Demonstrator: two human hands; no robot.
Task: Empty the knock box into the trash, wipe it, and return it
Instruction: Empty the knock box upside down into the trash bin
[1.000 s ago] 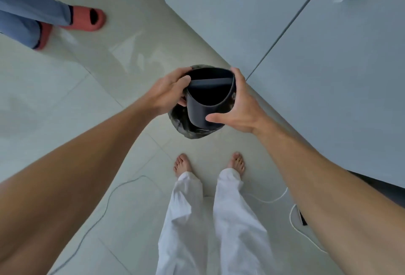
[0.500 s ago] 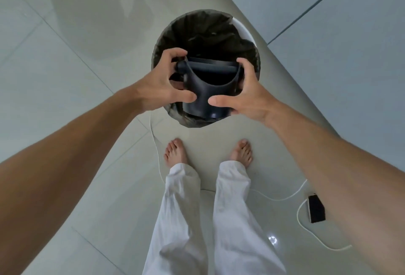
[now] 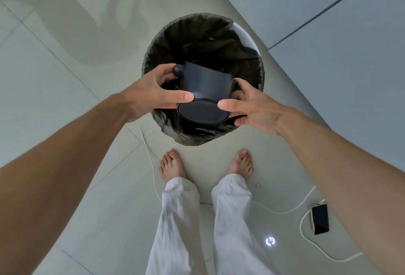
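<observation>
- My left hand (image 3: 151,95) and right hand (image 3: 252,108) grip the dark knock box (image 3: 205,90) between them, one on each side, thumbs pressed near its round base.
- Half a second ago the box sat upright in my hands with its open mouth facing me. Now it is tipped over: the flat round base faces the camera and the mouth points away and down.
- A rounded end of the knock bar (image 3: 178,71) sticks out just above my left fingers.
- The box hangs directly over the open trash bin (image 3: 247,35), which is lined with a black bag (image 3: 197,40). The bin fills more of the view than before.
- I judge the emptying step is under way. I cannot see whether any grounds are falling or have landed.
- My bare feet stand just behind the bin on the tiled floor (image 3: 54,77).
- A phone (image 3: 320,219) on a white cable (image 3: 306,200) lies on the floor to my right.
- Wiping and returning the box remain to be done.
</observation>
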